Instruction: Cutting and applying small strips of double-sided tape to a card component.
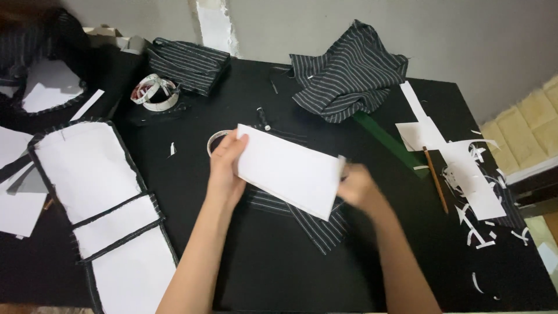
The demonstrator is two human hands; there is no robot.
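At the far left of the frame lie white panels (87, 168) edged in striped cloth, stacked down toward the lower left; above them, in the upper left, a dark striped garment (35, 40) with white paper inside; just right of that, a coiled tape measure (154, 93) and a folded striped bundle (189, 64) on the black table (273, 261). Left of centre, the left hand (225, 168) has its fingers closed on the left edge of a white sheet (288, 171), thumb over the top; a tape roll (215, 139) shows just behind it. The sheet sits mid-frame, tilted, held just above a striped strip (314, 224) lying on the table. The right hand (357, 189) is blurred; it pinches the sheet's right edge, though exactly how the fingers lie I cannot tell. In the upper middle, a crumpled striped cloth (349, 72); right of it a green ruler (389, 139), a pencil (436, 180), and white paper scraps (471, 180) across the right side.
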